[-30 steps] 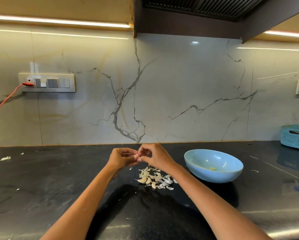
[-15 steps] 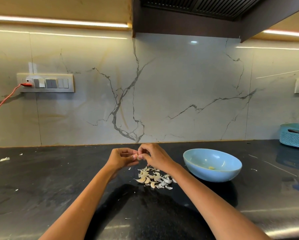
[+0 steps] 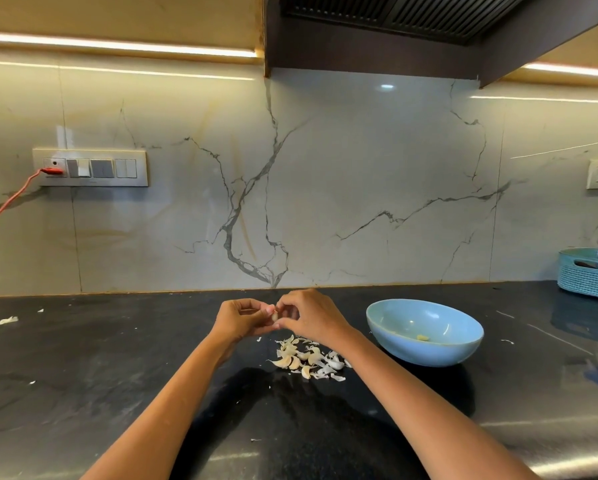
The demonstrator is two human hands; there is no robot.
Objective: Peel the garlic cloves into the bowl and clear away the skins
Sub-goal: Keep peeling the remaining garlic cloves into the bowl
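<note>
Black tabletop (image 3: 83,375): work area in front of the marble wall. Landmark for all positions below: the blue bowl (image 3: 425,348).

Bowl: sits on the tabletop, upright. Inside, one small yellowish piece near the bottom, judged to be a single peeled clove (image 3: 422,337). Nothing else visible in it.

Pile of garlic cloves and skins (image 3: 308,358): lies on the tabletop just left of the bowl, not touching it. Mix of plump pale cloves and thin white husk; exact count not readable.

Left hand (image 3: 238,320) and right hand (image 3: 311,315): raised together left of the bowl, above and behind the pile. Fingers of both curled in, pinching one small pale clove (image 3: 275,316) between the fingertips. Whether its skin is partly off cannot be told.

Stray skin scraps (image 3: 7,320): far left of the bowl; a few more flecks close on its right.

Progress, as judged: early. One clove in the bowl, one in hand, most of the pile unpeeled. Skin clearing not yet started.
</note>
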